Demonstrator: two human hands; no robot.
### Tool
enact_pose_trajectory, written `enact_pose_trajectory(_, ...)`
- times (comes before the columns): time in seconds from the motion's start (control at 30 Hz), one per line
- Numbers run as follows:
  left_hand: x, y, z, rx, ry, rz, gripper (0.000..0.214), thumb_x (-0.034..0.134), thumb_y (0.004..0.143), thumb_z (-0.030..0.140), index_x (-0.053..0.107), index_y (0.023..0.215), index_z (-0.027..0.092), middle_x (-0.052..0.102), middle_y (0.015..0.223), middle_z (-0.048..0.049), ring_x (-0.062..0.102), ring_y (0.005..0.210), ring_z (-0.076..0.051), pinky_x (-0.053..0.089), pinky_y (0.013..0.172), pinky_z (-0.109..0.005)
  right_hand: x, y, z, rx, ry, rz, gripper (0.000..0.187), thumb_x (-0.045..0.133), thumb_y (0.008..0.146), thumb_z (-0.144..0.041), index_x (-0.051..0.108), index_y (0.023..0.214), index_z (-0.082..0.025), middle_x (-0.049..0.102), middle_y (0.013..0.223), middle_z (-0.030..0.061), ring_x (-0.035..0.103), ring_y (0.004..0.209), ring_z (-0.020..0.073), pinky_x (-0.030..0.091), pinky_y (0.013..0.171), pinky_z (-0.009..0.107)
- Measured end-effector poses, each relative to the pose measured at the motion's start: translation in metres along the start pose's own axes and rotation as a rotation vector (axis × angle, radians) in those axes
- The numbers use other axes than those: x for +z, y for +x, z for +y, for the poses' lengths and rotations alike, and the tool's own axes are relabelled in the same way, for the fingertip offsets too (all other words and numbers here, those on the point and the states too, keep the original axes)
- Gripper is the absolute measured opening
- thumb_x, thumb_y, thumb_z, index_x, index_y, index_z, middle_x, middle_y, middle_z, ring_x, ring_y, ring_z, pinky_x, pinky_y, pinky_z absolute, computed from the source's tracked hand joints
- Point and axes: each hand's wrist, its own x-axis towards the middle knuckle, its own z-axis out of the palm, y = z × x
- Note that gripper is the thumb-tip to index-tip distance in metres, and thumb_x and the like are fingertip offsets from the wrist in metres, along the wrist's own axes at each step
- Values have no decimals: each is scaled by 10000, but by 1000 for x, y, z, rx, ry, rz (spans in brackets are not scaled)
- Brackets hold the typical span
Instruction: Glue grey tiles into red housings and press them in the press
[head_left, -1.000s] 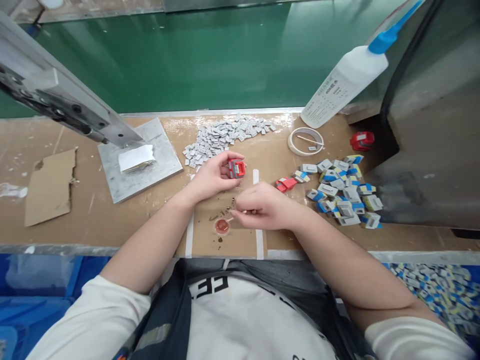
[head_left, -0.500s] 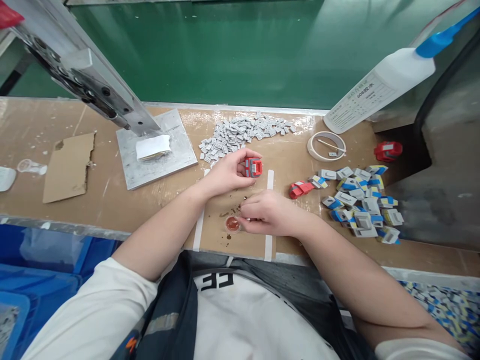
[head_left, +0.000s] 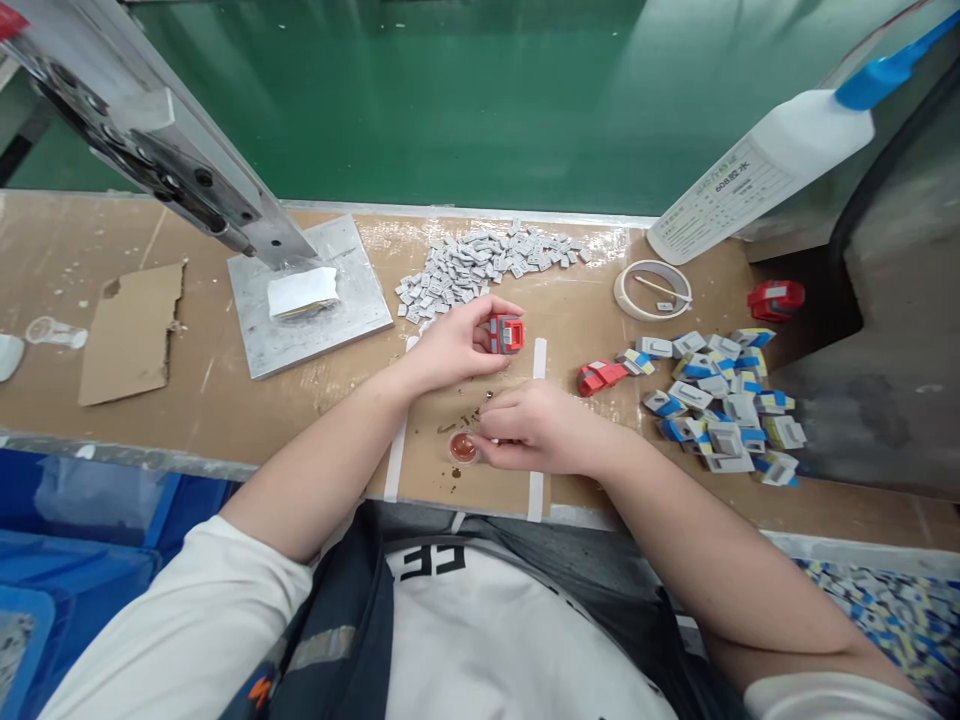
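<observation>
My left hand point(head_left: 466, 343) is closed around a small red and grey plastic part point(head_left: 508, 335), its hollow side facing right. My right hand point(head_left: 529, 425) is pinched at the rim of a small clear cup point(head_left: 463, 447) of reddish-brown liquid. What the pinched fingers hold, if anything, is hidden. Dark drops spot the cardboard around the cup, between two white tape strips. Right of my hands lies a longer red part point(head_left: 601, 377), touching a white, blue and yellow piece point(head_left: 636, 361).
Small grey tiles point(head_left: 480, 262) are heaped behind my left hand. A metal press stands on a plate point(head_left: 259, 335) to the left. On the right are a tape roll point(head_left: 621, 301), a glue bottle point(head_left: 757, 190), several white-blue blocks point(head_left: 726, 440) and another red part point(head_left: 776, 299).
</observation>
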Motion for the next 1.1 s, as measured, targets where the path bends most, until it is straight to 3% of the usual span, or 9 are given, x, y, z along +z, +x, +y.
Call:
enact_pose_trajectory(0.17,0,-1,3,-34,-22,-8,543,792,747,81,628,1252,199,737,1122,-65,742,941,-166,584,773,-264,-21,-4,0,29,98,261,464,594,981,-174,298,627,-225,291,572,-76,263,519,84,231,531,264)
enact_pose_trajectory(0.3,0,-1,7,-68,-33,-19,548,813,737,101,624,1242,196,739,1089,-58,743,919,-163,598,775,-269,-40,-10,9,225,7,607,463,616,960,-223,317,607,-222,287,565,-65,256,525,89,220,528,280)
enact_pose_trajectory(0.4,0,-1,10,-83,9,-16,546,808,746,110,622,1252,194,748,1090,-60,747,919,-161,590,763,-257,-45,-11,17,357,-84,754,468,625,949,-282,323,596,-222,280,553,-60,252,536,98,219,544,292)
enact_pose_trajectory(0.67,0,-2,8,-60,75,-20,536,802,746,145,628,1251,195,752,1041,-39,735,867,-142,573,741,-243,-42,-5,25,414,-128,717,461,588,956,-356,313,609,-228,242,574,-57,226,559,104,215,555,290)
enact_pose_trajectory(1.1,2,-2,12,-80,143,-19,536,790,740,175,635,1252,197,740,993,-20,708,801,-137,539,683,-237,-42,-5,27,430,-164,705,444,571,942,-304,264,629,-231,252,584,-55,248,563,97,209,562,284)
